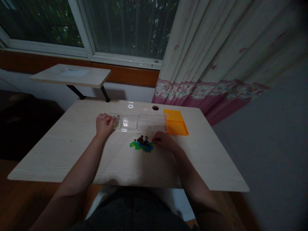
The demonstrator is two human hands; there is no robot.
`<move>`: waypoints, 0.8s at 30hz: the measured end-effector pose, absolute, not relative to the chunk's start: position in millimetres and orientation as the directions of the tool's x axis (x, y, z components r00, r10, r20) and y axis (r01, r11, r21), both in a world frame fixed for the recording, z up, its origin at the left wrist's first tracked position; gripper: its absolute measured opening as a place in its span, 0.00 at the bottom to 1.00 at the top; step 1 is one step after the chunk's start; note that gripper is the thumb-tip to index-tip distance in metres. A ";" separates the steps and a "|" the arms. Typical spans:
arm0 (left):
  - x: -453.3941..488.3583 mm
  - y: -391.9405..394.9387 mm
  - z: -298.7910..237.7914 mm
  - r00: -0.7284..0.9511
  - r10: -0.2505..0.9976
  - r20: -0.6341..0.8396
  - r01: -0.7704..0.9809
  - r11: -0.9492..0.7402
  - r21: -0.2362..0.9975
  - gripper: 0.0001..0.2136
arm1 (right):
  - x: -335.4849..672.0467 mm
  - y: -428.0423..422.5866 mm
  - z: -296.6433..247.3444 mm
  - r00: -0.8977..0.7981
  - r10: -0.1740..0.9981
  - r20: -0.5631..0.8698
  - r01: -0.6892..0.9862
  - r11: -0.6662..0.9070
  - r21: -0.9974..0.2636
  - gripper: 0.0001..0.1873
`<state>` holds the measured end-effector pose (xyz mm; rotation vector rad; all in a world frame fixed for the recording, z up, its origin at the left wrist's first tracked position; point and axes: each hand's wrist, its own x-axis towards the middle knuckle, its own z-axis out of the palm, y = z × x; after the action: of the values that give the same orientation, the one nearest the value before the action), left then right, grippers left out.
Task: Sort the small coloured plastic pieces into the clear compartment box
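A clear plastic compartment box (130,129) lies across the desk. My left hand (104,124) is closed on its left end, thumb at the rim. Small pale pieces (116,123) lie in the compartment beside that thumb; the other compartments look bare. In front of the box is a loose pile of small building bricks (144,146), green, blue and dark red. At the pile's right edge, my right hand (165,141) has its fingertips pinched together. Whatever is between them is too small and dark to make out.
An orange plastic tray or lid (176,122) lies by the box's right end. Behind it is a round cable hole (155,108) in the desk (211,166). A raised shelf (72,75) stands at the back left. A curtain (192,64) hangs behind the desk's right side.
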<state>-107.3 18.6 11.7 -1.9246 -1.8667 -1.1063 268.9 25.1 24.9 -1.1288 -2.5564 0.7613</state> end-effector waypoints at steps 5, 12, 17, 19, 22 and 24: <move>-109.9 20.0 10.2 -0.123 0.742 0.660 0.932 -0.143 0.334 0.20 | 267.0 23.3 24.9 -0.680 0.732 0.046 0.589 0.582 -0.561 0.08; -102.5 19.0 11.4 -0.061 0.733 0.678 0.918 -0.225 0.325 0.18 | 262.0 21.0 27.9 -0.670 0.742 0.018 0.620 0.572 -0.537 0.09; -89.1 15.3 14.4 0.038 0.745 0.666 0.906 -0.306 0.291 0.17 | 265.2 23.7 28.4 -0.688 0.725 0.016 0.591 0.574 -0.567 0.08; -82.9 13.7 15.3 0.061 0.745 0.664 0.894 -0.336 0.295 0.17 | 267.7 24.5 28.5 -0.700 0.714 0.019 0.572 0.577 -0.583 0.08; -72.9 10.9 16.5 0.096 0.746 0.659 0.872 -0.382 0.305 0.16 | 269.1 24.6 28.1 -0.704 0.710 0.019 0.566 0.577 -0.589 0.09; -65.4 8.5 17.6 0.126 0.742 0.659 0.856 -0.417 0.305 0.16 | 267.5 24.0 26.9 -0.709 0.705 0.025 0.567 0.590 -0.574 0.09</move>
<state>-65.4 8.5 17.6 -2.2420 -1.6060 -1.1657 267.5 24.0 26.9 -1.0494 -2.5711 0.7979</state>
